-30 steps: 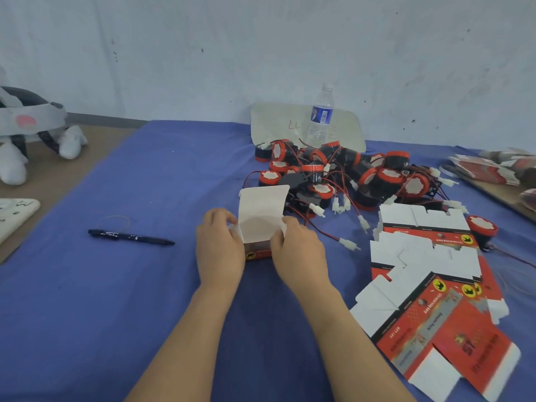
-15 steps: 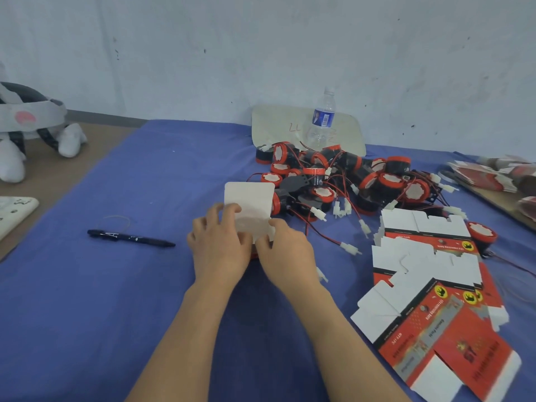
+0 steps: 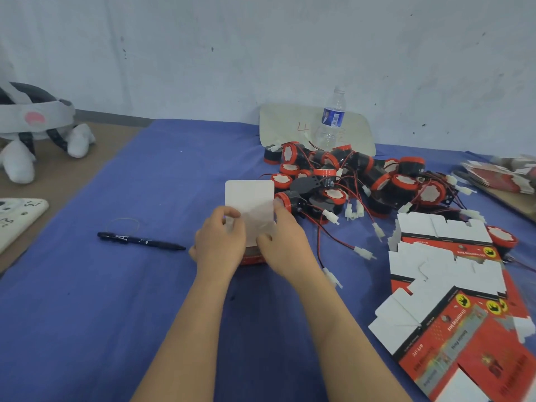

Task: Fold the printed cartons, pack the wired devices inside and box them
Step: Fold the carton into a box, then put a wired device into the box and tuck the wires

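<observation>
The half-folded carton (image 3: 250, 204) stands mid-table on the blue cloth (image 3: 116, 314) with its white flap upright. The left hand (image 3: 220, 242) and right hand (image 3: 287, 245) each pinch one side. Best to tuck the side tabs in squarely before closing the flap. The wired devices (image 3: 348, 187) lie just behind, and the flat cartons (image 3: 449, 285) lie to the right.

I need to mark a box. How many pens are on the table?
1. The pen lies on the blue cloth, left of the left hand that holds the carton. Others may be hidden.
</observation>
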### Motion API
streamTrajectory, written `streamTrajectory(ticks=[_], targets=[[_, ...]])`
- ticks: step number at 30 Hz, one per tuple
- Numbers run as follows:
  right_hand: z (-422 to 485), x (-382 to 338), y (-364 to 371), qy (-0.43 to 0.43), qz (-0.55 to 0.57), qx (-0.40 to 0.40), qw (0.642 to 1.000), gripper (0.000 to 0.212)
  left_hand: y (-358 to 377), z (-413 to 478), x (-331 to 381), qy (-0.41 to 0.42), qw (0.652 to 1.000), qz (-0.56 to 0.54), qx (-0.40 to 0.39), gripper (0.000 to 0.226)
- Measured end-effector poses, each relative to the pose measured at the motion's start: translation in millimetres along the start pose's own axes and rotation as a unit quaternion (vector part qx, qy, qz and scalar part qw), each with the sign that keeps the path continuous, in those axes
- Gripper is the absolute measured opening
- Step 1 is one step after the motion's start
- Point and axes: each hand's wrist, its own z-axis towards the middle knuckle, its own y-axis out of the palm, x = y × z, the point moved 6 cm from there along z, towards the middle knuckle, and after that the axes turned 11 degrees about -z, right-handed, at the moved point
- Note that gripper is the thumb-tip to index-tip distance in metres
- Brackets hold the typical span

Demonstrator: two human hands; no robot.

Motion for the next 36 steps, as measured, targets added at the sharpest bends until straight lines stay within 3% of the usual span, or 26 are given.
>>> streamTrajectory(ticks=[3, 8, 11, 13, 16, 21, 25, 27, 30, 32, 34, 36], targets=[[2.0, 2.5, 4.2, -0.012, -0.025, 0.006, 1.000, 0.076, 2.2, -3.7, 1.7, 0.019, 0.999, 0.023, 0.034, 0.012], [8.1, 16.2, 16.6, 0.052, -0.113, -0.045, 0.991, 0.058, 6.8, -7.5, -4.1, 0.026, 0.998, 0.047, 0.038, 0.046], [11.2, 14.7, 15.5, 0.076, -0.135, -0.057, 0.986, 0.057, 8.3, -7.1, -5.7, 0.035, 0.996, 0.072, 0.035, 0.046], [16.8, 12.4, 5.8, 0.077, -0.136, -0.003, 0.988, 0.052, 6.5, -7.8, -5.2, 0.046, 0.994, 0.080, 0.051, 0.047], [26.8, 13.3, -16.3, 0.085, -0.147, 0.163, 0.972, 0.041, -1.9, -7.3, -4.5, 0.052, 0.989, 0.095, 0.097, 0.052], [50.7, 37.0, -2.7, 0.165, -0.234, 0.116, 0.951, 0.057, -11.2, -6.8, -4.1, 0.061, 0.983, 0.096, 0.141, 0.052], [54.0, 38.5, 0.0, 0.163, -0.286, 0.128, 0.936, 0.058, -11.9, -5.0, -2.8, 0.078, 0.982, 0.100, 0.143, 0.047], [49.7, 34.5, -15.0, 0.146, -0.245, 0.177, 0.942, 0.058, -12.5, -3.3, -3.3, 0.092, 0.982, 0.085, 0.142, 0.047], [38.3, 20.1, -59.3, 0.058, -0.038, 0.272, 0.960, 0.057, -7.6, -2.9, -3.4, 0.105, 0.986, 0.050, 0.124, 0.047], [34.4, 4.6, -79.0, -0.014, 0.017, 0.233, 0.972, 0.043, 2.4, -4.2, -1.1, 0.108, 0.990, 0.030, 0.089, 0.044], [32.3, -11.4, -74.9, -0.083, -0.047, 0.128, 0.987, 0.021, 15.0, -6.3, 3.7, 0.115, 0.993, -0.005, 0.036, 0.034], [23.6, -15.4, -58.4, -0.113, -0.083, 0.052, 0.989, 0.025, 21.6, -7.9, 6.2, 0.095, 0.994, -0.059, -0.003, 0.030]])
